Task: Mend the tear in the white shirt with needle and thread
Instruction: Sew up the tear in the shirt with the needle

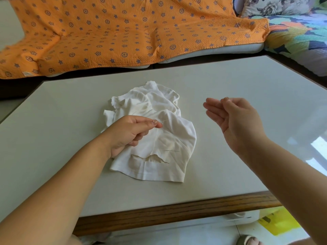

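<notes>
Crumpled white shirt [152, 131], jagged tear [150, 158]; left hand [130, 133] pinched, right hand [233, 119] open.

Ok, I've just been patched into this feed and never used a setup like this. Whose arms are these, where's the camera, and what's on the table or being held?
There is no machine here: the arms belong to a person, and the one picture comes from a wide-angle camera worn on their head, looking forward and down.

The left hand rests on a crumpled white shirt lying on a pale table with a wooden front edge. Its thumb and forefinger are pinched together, perhaps on a thread, which is too fine to make out.

The right hand is raised to the right of the shirt, fingers loosely curled, thumb meeting a fingertip; I cannot tell whether it holds anything.

Near the shirt's lower hem is the tear, a ragged open gap. Just above it lies a thin dark line, likely the needle.

Behind the table is a sofa under an orange patterned cover.
</notes>
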Demonstrator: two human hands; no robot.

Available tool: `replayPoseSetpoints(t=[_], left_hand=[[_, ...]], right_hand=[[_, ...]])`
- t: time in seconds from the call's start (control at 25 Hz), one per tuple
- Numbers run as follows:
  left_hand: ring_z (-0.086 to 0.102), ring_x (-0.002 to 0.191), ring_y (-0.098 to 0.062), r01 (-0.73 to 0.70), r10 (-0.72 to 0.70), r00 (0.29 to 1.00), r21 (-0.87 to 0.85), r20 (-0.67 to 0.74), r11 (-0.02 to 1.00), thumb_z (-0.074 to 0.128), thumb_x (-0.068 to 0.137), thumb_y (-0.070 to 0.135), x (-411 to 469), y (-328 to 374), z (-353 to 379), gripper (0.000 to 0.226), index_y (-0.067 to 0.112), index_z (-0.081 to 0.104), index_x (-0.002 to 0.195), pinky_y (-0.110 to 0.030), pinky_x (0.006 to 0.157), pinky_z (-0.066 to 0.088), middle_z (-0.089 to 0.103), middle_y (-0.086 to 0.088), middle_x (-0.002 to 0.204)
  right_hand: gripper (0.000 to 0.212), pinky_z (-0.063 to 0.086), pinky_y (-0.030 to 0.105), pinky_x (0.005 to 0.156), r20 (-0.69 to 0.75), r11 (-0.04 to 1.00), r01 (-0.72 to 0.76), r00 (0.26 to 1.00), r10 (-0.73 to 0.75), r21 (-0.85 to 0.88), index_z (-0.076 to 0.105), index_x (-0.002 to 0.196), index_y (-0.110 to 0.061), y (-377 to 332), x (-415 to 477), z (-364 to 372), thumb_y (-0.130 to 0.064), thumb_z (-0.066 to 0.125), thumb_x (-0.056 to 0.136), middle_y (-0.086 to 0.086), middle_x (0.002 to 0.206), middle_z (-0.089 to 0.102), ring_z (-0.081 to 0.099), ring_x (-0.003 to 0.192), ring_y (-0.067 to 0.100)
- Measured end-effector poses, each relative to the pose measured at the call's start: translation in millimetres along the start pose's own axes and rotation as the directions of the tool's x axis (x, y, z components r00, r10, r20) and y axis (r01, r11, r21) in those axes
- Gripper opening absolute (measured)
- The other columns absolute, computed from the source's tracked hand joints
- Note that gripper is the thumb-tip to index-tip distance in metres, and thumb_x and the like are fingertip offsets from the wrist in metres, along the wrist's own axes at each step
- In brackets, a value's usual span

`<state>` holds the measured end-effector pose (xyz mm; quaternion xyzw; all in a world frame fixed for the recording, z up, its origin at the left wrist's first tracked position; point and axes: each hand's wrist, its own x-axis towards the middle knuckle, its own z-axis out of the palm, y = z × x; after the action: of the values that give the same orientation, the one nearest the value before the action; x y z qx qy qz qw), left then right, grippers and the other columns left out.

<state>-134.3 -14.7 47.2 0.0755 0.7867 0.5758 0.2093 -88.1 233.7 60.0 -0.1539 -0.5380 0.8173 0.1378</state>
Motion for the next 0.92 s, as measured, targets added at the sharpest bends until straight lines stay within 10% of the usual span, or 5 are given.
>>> replayPoseSetpoints(t=[0.12,0.28,0.44,0.64,0.92], left_hand=[[0.024,0.051,-0.007,-0.012,0.014,1.0,-0.071,0.025,0.997,0.066,0.075,0.04,-1.4,2.3,0.5,0.024,0.023,0.081,0.083,-0.018,0.043,0.02,0.031,0.007,0.059],[0.024,0.047,-0.004,0.013,0.016,0.996,-0.315,0.092,0.949,0.063,0.081,0.031,-0.8,5.5,-1.3,0.019,0.019,0.076,0.074,-0.017,0.042,0.015,0.033,0.007,0.056],[0.025,0.042,-0.002,0.016,0.027,0.996,-0.479,0.083,0.877,0.065,0.085,0.027,1.3,3.5,-11.8,0.015,0.017,0.073,0.076,-0.016,0.039,0.013,0.034,0.008,0.054],[0.023,0.04,-0.001,0.025,-0.042,0.999,-0.482,-0.024,0.876,0.059,0.084,0.028,3.9,-3.1,-28.3,0.017,0.018,0.071,0.075,-0.017,0.04,0.009,0.033,0.009,0.054],[0.023,0.043,-0.003,0.033,-0.085,0.958,-0.191,-0.274,0.981,0.064,0.09,0.022,3.4,-11.6,-48.7,0.016,0.016,0.073,0.079,-0.016,0.038,0.014,0.034,0.008,0.056]], right_hand=[[0.014,0.052,0.023,0.077,0.143,0.652,0.273,0.959,-0.246,-0.707,0.047,0.094,-0.015,9.2,-7.8,2.9,-0.019,0.037,0.103,-0.008,0.102,0.069,0.064,0.091,0.01],[0.013,0.045,0.044,0.091,0.409,0.193,0.455,0.882,-0.235,-0.869,0.043,0.094,-0.008,27.1,-2.2,-1.1,-0.011,0.034,0.103,0.007,0.086,0.065,0.053,0.076,0.024],[0.015,0.024,0.05,0.113,0.399,-0.011,0.401,0.907,-0.136,-0.916,0.037,0.09,-0.011,26.9,10.9,-12.3,0.003,0.034,0.097,-0.01,0.064,0.041,0.034,0.054,0.005],[0.02,0.009,0.057,0.116,0.323,-0.227,0.3,0.944,-0.068,-0.926,0.036,0.09,-0.011,30.9,20.2,-19.0,0.008,0.032,0.088,0.005,0.07,0.057,0.049,0.06,0.024],[0.02,0.01,0.059,0.116,0.286,-0.274,0.252,0.954,-0.092,-0.928,0.036,0.091,-0.011,26.5,31.9,-27.7,0.009,0.033,0.087,0.006,0.071,0.058,0.055,0.07,0.029]])
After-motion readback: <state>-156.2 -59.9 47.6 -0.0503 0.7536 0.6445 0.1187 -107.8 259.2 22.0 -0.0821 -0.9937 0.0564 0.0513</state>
